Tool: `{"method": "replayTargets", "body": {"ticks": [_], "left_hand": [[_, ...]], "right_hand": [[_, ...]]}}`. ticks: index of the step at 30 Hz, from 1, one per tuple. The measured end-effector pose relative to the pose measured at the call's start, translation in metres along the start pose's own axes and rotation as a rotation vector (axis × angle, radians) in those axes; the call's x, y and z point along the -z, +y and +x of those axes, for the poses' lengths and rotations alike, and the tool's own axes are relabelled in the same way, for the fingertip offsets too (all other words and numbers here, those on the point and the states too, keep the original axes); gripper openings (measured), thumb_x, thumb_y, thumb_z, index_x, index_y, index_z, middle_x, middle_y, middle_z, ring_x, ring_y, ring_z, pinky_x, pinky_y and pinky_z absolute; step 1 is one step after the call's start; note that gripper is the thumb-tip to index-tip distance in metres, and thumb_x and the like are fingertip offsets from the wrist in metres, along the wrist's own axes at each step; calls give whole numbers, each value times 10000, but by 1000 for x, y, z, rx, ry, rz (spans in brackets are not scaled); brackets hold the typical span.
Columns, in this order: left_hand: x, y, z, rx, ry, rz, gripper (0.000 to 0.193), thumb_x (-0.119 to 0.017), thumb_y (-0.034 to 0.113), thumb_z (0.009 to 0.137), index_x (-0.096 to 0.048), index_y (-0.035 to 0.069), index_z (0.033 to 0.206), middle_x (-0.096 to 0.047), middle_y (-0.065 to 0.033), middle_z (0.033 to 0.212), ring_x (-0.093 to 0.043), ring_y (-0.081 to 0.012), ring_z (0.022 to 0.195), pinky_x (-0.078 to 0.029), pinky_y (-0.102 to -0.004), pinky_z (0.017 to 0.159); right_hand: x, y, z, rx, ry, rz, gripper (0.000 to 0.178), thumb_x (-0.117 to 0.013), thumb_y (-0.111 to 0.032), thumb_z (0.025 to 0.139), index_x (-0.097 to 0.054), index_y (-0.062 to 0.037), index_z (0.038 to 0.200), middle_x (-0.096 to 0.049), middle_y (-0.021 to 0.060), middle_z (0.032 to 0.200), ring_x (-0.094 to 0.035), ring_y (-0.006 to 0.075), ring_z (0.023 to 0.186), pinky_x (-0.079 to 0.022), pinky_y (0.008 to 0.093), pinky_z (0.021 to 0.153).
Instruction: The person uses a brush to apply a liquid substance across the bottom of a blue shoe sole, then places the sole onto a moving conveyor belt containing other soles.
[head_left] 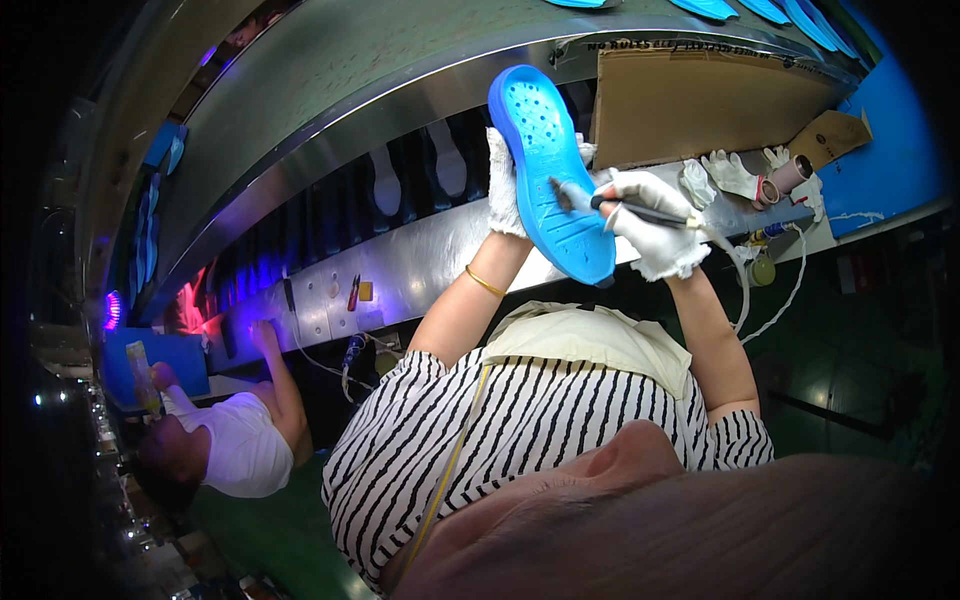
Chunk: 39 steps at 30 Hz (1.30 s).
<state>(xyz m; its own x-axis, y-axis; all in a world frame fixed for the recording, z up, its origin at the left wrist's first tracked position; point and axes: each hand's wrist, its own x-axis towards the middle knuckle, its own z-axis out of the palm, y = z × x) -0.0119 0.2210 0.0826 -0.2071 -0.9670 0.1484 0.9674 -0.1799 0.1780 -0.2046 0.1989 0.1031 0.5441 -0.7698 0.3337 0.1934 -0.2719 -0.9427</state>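
Note:
A bright blue shoe sole [550,215], its heel end dotted with small holes, is held up over the metal bench edge. My left hand [503,185], in a white glove, grips the sole along its left side, with fingertips showing past its right edge. My right hand [650,222], in a white glove with bare fingertips, is closed around a brush [640,209] with a dark handle. A pale hose runs from the handle's rear end. The bristles meet the inner face of the sole near its middle.
Dark-edged soles [450,160] stand below the conveyor [400,45]. A cardboard sheet [700,105], loose white gloves [730,175] and a thread spool [790,175] lie to the right. Red-handled pliers [354,292] rest left. A co-worker [235,445] sits at far left.

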Motion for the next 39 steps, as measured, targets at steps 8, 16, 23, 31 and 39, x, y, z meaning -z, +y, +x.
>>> {"method": "replayTargets", "body": {"ticks": [8,16,23,31,39], "left_hand": [[-8,-26,-17,-12,-13,228,1011,-375,794,772,-213,64,1455,-318,-199,1445,-411,-359,1270,-378,-516,1038],[-16,-10,2,-135,-62,364,950,-391,753,807,-256,58,1440,-368,-189,1420,-395,-363,1286,-372,-517,1044],[-20,-5,3,-172,-69,374,941,-388,737,815,-249,54,1447,-336,-192,1444,-374,-378,1300,-344,-533,1059],[-23,5,6,-100,-132,289,914,-388,717,828,-240,67,1454,-322,-206,1448,-350,-405,1310,-337,-559,1055],[-30,19,9,24,-164,178,860,-369,678,862,-255,58,1447,-334,-245,1426,-374,-436,1282,-334,-573,1048]], "right_hand": [[9,-5,1,7,96,137,144,-607,46,820,-591,-5,954,-630,65,921,-601,103,821,-491,252,755],[-12,-1,-7,76,64,141,132,-630,65,798,-581,4,905,-625,67,896,-607,121,754,-513,261,681],[-25,-3,-18,100,-94,66,171,-594,106,748,-566,22,894,-584,97,895,-618,132,778,-519,262,689],[-13,4,-10,241,-87,-35,133,-618,76,750,-585,5,857,-606,83,895,-601,122,767,-502,259,711],[-3,0,-4,221,-178,-52,126,-609,50,735,-600,-3,849,-603,75,862,-593,118,750,-494,257,699]]}}
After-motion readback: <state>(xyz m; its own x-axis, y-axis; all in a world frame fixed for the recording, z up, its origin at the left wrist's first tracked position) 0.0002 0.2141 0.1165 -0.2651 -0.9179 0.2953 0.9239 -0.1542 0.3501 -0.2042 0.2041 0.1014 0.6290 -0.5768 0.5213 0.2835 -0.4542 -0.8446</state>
